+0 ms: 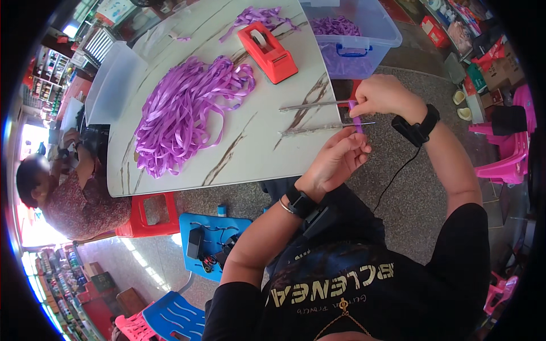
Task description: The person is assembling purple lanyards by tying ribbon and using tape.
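Note:
Two thin metal rods (310, 129) lie side by side on the tabletop and stick out past its right edge. A short stretch of purple ribbon (356, 112) spans them near their outer ends. My right hand (387, 96) pinches this ribbon at the upper rod, thumb and fingers pressed together. Just below the lower rod, my left hand (339, 159) is closed with curled fingers at the ribbon's lower end. Left of the rods, a big loose heap of purple ribbon loops (182, 111) covers part of the marble-patterned table (250, 162).
A red tape dispenser (273, 59) stands beyond the heap, near more purple ribbon (259, 20). Off the table's right side is a clear bin (369, 40) holding purple ribbon. A blue stool (196, 267) carries cables and devices. Another person (77, 199) sits at the left.

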Motion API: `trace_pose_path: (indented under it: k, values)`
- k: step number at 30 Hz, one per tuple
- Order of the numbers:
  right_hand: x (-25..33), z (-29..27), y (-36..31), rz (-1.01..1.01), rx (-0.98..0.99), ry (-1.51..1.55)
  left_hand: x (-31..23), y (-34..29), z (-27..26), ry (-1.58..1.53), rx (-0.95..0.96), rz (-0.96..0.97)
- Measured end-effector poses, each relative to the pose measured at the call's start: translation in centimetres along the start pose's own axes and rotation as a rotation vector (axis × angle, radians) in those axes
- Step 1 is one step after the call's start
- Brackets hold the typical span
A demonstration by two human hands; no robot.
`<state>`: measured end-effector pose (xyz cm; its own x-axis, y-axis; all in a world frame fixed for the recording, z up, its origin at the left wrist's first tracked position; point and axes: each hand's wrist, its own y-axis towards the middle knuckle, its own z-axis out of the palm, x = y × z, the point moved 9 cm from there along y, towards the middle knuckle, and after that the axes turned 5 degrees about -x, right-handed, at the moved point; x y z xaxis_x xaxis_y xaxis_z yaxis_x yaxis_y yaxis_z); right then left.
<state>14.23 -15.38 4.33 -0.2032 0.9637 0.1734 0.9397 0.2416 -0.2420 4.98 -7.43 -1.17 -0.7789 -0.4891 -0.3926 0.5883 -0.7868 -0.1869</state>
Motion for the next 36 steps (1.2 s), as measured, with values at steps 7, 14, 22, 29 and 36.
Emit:
trace_pose_path:
  k: [7,14,22,29,36]
  values:
    - [-7.2,4.4,-1.2,-0.083,-0.583,1.059,0.0,0.1,0.4,0.007,0.030,0.008]
    - [-0.5,14.8,0.1,0.174,0.071,2.246,-0.3,-0.3,0.5,0.026,0.003,-0.006]
    - [2.4,15.8,1.3,-0.221,0.287,2.553,-0.1,-0.1,0.7,0.060,-0.021,-0.003]
    - [0.1,14.8,0.4,-0.069,0.228,2.336,-0.1,-0.2,0.6,0.053,-0.006,-0.005]
    - [-3.1,10.8,-1.9,0.296,0.182,1.812,-0.1,-0.1,0.7,0.050,-0.001,0.005]
